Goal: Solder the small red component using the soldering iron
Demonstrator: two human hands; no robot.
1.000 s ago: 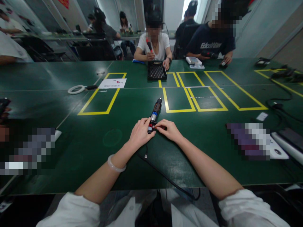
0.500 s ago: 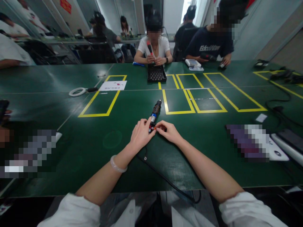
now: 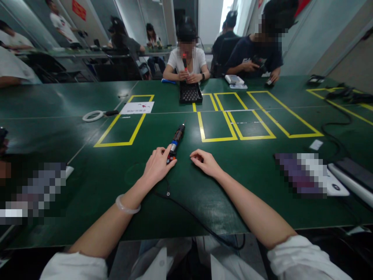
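Note:
My left hand (image 3: pixel 159 163) is closed around the rear of an electric screwdriver (image 3: pixel 177 136) that lies on the green table. Its dark front end and thin tip point away from me, with a blue band and a silver section nearer my fingers. Small red and orange parts (image 3: pixel 172 158) show at the rear beside my thumb. A thin wire with a ring terminal (image 3: pixel 168 193) hangs out below that hand. To the right, apart from the tool, my right hand (image 3: pixel 206 161) hovers with curled fingers pinched together; whether anything is between them is hidden.
A black cable (image 3: pixel 201 217) runs over the table's front edge. Yellow tape frames (image 3: pixel 218 139) mark the table (image 3: pixel 241 186). A printed sheet (image 3: pixel 136 107) and a white cable coil (image 3: pixel 93 116) lie at left. Opposite, a person holds a red-handled tool (image 3: pixel 185 64) above a black tray (image 3: pixel 190 99).
My left hand has shifted left with the screwdriver, away from my right hand. My right fingers have come off the orange part at its rear.

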